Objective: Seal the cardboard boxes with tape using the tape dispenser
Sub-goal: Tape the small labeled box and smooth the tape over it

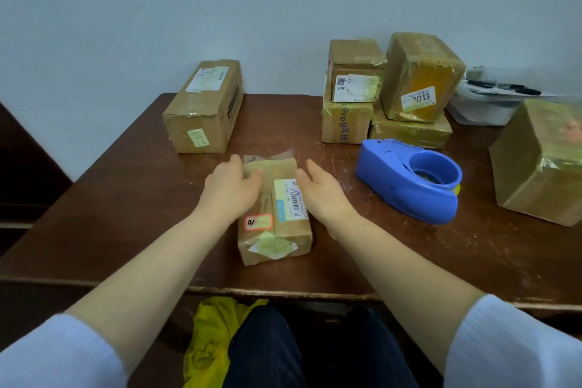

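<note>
Table (126,214): dark brown wood, scuffed, set against a pale wall.

Far left: long box (204,107), lying flat near the wall, taped, label on top.

Left hand (231,186): released, fingers straight, laid against the left upper edge of the small box (274,220), thumb resting on its top.

Small box: centre of the table, near the front edge, lengthwise away from the person. Barcode label, red-edged sticker and clear tape on top. Far-end flap looks slightly raised.

Right hand (318,189): released, flat, fingers straight, at the box's right side. Contact likely, cannot confirm.

Right rear: stack (387,91) of four taped boxes against the wall, one marked 3013.

Dispenser (409,179): blue, on the table in front of the stack, right of the hands, untouched.

Behind it: tub (485,104), pale plastic, dark items inside.

Far right: big box (541,164), tilted.

Below the table edge: yellow bag (214,334).
</note>
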{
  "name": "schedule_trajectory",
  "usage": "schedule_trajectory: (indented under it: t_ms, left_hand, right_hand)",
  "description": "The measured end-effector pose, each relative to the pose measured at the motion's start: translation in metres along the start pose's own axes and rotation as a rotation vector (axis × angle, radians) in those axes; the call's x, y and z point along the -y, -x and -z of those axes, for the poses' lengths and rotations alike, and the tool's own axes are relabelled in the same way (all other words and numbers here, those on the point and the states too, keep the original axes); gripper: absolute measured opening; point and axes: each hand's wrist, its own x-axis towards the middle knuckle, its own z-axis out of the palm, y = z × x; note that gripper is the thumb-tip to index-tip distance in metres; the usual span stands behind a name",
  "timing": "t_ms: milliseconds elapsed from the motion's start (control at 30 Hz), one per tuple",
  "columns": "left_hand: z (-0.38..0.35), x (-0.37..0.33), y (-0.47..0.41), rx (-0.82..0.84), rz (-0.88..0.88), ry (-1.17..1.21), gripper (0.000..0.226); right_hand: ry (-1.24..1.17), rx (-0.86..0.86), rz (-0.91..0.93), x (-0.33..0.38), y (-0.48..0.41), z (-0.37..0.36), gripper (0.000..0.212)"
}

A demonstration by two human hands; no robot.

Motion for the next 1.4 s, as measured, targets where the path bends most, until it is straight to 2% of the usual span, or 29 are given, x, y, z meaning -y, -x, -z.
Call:
schedule_trajectory:
  t_ms: [67, 200, 267, 433, 600, 667, 700, 767, 833, 900, 967, 1000, 1167, 1333, 1400]
  left_hand:
    - [0.0, 0.002, -0.003, -0.111, -0.01, 0.049, 0.053]
    - [-0.015, -0.002, -0.005, -0.159, -0.017, 0.086, 0.046]
    - [-0.021, 0.001, -0.006, -0.137, 0.013, 0.094, 0.049]
    - [-0.024, 0.016, -0.013, -0.068, 0.103, 0.368, 0.054]
    - [-0.027, 0.02, -0.01, 0.042, 0.19, 0.551, 0.051]
    - [-0.024, 0.019, -0.007, 0.097, 0.221, 0.585, 0.037]
    - [-0.023, 0.019, -0.007, 0.121, 0.235, 0.566, 0.036]
    - [-0.019, 0.019, -0.009, 0.153, 0.218, 0.429, 0.05]
    - [-0.012, 0.016, -0.008, 0.055, 0.146, 0.244, 0.064]
    - [-0.009, 0.013, -0.005, -0.036, 0.027, 0.146, 0.063]
    - [-0.014, 0.012, -0.003, -0.017, -0.04, 0.083, 0.059]
    - [-0.017, 0.011, -0.002, -0.008, -0.046, 0.07, 0.059]
    - [-0.02, 0.011, -0.001, 0.056, 0.005, 0.16, 0.062]
    - [-0.017, 0.013, 0.007, -0.025, 0.127, 0.397, 0.065]
    - [-0.017, 0.015, 0.014, -0.05, 0.198, 0.482, 0.049]
  right_hand:
    - [0.045, -0.038, 0.058, 0.001, -0.009, -0.002, 0.05]
    - [0.086, -0.056, 0.086, 0.002, -0.022, -0.012, 0.048]
    - [0.033, -0.099, 0.086, -0.003, -0.025, -0.018, 0.047]
    - [-0.113, -0.182, 0.073, -0.013, -0.029, -0.024, 0.047]
    - [-0.113, -0.229, 0.087, -0.014, -0.027, -0.024, 0.043]
    - [-0.06, -0.224, 0.069, -0.015, -0.027, -0.024, 0.031]
    - [-0.018, -0.212, 0.052, -0.014, -0.027, -0.023, 0.035]
    - [0.06, -0.151, 0.021, -0.011, -0.026, -0.019, 0.041]
    - [0.129, -0.106, 0.015, -0.005, -0.029, -0.014, 0.042]
    - [0.198, -0.095, 0.051, 0.001, -0.031, -0.012, 0.044]
    - [0.277, -0.103, 0.122, -0.001, -0.031, -0.017, 0.032]
    - [0.294, -0.116, 0.133, -0.003, -0.031, -0.019, 0.033]
    - [0.388, -0.126, 0.047, -0.009, -0.035, -0.02, 0.045]
    - [0.566, -0.035, 0.044, 0.004, -0.032, 0.002, 0.05]
    - [0.581, 0.004, 0.003, 0.005, -0.028, 0.008, 0.055]
